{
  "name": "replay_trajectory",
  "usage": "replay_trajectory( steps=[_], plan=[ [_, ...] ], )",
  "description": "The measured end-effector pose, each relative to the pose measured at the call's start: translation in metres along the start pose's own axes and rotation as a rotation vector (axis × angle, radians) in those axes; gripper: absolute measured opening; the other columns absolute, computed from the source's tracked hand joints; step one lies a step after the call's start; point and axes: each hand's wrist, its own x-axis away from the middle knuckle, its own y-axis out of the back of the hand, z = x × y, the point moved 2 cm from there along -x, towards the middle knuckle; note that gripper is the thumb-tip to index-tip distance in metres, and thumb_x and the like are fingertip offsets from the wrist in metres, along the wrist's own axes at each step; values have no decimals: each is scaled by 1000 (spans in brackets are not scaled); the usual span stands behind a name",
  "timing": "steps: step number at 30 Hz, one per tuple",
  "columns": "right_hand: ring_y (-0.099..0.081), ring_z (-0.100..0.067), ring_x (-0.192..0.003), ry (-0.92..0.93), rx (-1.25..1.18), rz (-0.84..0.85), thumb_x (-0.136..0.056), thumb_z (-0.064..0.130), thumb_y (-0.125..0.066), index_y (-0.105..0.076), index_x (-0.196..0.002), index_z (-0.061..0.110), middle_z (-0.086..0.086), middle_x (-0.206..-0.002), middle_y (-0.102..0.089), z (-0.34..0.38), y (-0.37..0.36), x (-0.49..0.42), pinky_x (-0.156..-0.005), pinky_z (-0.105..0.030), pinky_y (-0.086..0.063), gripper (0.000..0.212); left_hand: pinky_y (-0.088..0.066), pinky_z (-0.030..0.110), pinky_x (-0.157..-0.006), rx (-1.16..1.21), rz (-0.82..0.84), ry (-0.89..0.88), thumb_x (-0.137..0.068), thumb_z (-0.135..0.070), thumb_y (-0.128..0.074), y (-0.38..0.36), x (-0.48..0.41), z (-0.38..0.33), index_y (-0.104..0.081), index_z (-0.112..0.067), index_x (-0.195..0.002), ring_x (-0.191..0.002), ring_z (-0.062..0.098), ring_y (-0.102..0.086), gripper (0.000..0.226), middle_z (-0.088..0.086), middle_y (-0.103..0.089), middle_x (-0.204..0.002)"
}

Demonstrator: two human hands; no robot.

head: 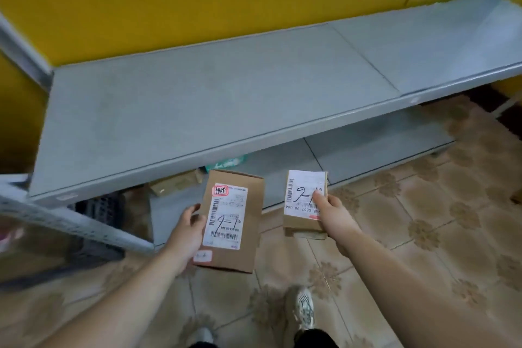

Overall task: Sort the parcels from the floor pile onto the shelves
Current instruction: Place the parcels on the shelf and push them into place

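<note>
Gripping larger parcel [240, 223] edgewise in left hand [186, 234], smaller parcel [302, 195] in right hand [333, 216]; may slip short of shelf [226, 93].

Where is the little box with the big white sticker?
In the head view the little box is right of centre, held in the right hand, beside the bigger box in the left hand, in front of the gray shelf.

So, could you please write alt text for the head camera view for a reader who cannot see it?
A person holds two labelled cardboard parcels: the larger parcel in the left hand, the smaller parcel in the right hand, thumb on its label. Ahead stands a grey metal shelf against a yellow wall.
</note>
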Motion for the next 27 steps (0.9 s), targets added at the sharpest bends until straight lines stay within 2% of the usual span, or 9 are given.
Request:
replay_trajectory(
  steps=[2, 4, 8, 12, 15, 18, 22, 25, 27],
  plan=[
    [-62, -17, -97, 14, 56, 57, -100, 50, -45, -44, -139, 17, -1, -117, -61, 3, -3, -30, -94, -39, -46, 51, -51, 29, -77, -18, -82, 59, -102, -20, -44, -6, -12, 16, -44, -15, -137, -97, 23, -60, 35, 11, -61, -126],
    [-62, -15, -93, 9, 86, 101, -101, 48, -45, -46, -133, 18, 0, -110, -62, -2, -13, -62, -92, -40, -47, 44, -53, 39, -87, -14, -130, 131, -101, -22, -46, -11, -26, 36, -48, -14, -129, -99, 28, -63, 29, 14, -64, -119],
    [-63, -23, -103, -21, 133, 175, -98, 54, -45, -46, -137, 20, -3, -116, -65, -24, -56, -123, -100, -47, -48, 52, -55, 41, -84, -32, -171, 187, -101, -20, -46, -15, -67, 71, -54, -17, -120, -96, 29, -65, 20, 10, -66, -108],
    [-58, -17, -90, -16, 221, 218, -101, 53, -40, -45, -127, 23, -1, -111, -61, -55, -115, -189, -86, -36, -41, 40, -55, 46, -87, -134, -185, 174, -100, -24, -46, -18, -134, 125, -52, -27, -110, -97, 29, -65, 12, 7, -67, -107],
    [-62, -17, -88, 9, 168, 250, -101, 50, -42, -45, -127, 19, 0, -105, -63, -86, -166, -247, -89, -37, -44, 41, -57, 47, -83, -157, -188, 159, -100, -24, -47, -24, -195, 178, -56, -30, -108, -94, 27, -67, 13, 5, -69, -106],
    [-62, -14, -83, 21, 147, 243, -102, 49, -44, -45, -122, 17, -2, -110, -62, -111, -204, -292, -85, -36, -46, 38, -57, 44, -81, -213, -208, 118, -99, -25, -46, -27, -247, 211, -58, -32, -105, -91, 25, -68, 15, 5, -71, -106],
    [-66, -24, -98, 103, 165, 235, -100, 52, -45, -47, -135, 11, -7, -118, -66, -146, -260, -357, -98, -44, -50, 54, -53, 22, -52, -261, -204, 38, -101, -19, -43, -33, -315, 247, -59, -26, -115, -79, 13, -62, 22, 1, -65, -105],
    [-60, -27, -102, 174, 187, 213, -102, 47, -44, -41, -139, 10, -9, -118, -61, -164, -292, -393, -92, -35, -46, 52, -53, 25, -57, -288, -186, -12, -102, -20, -44, -33, -365, 275, -61, -20, -124, -89, 20, -63, 28, 4, -67, -110],
    [-58, -31, -113, 214, 225, 171, -100, 51, -43, -38, -144, 8, -13, -128, -60, -169, -306, -414, -100, -40, -45, 62, -47, 21, -54, -303, -177, -32, -102, -20, -42, -34, -391, 289, -61, -18, -123, -90, 19, -61, 29, 3, -66, -109]
  ],
)
